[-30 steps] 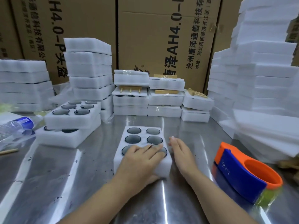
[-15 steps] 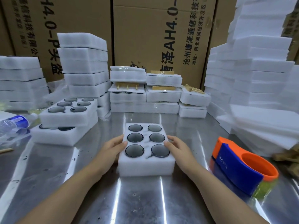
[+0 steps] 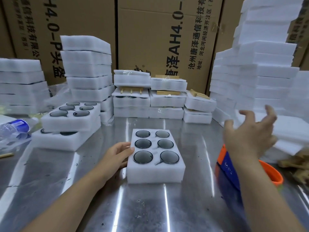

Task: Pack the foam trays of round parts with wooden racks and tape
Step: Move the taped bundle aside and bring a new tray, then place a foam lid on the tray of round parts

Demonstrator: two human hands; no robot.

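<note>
1. White foam makes up the tray [image 3: 155, 171] at the centre of the frame; it lies flat on the steel bench [image 3: 142, 206] with six round parts [image 3: 143, 157] seated in its holes, two across and three deep.
2. The left hand [image 3: 117, 155] lies against the tray's left side, fingers loosely curled on the foam wall, steadying it, not clamped round it.
3. The right hand [image 3: 249, 133] is in the air at the right of the frame, fingers spread wide and holding nothing, facing the loose foam sheets [image 3: 294, 131] stacked there.
4. The step looks like fetching a cover sheet. To do it well, peel off a single sheet with a light pinch at its edge, since foam this soft will crease or drag its neighbours.
5. Keep the left hand in place so the tray does not slide on the slick steel.
6. The tray sits well to the left of the open right hand, with the orange and blue tape dispenser [image 3: 234, 171] between them, lower right.
</note>
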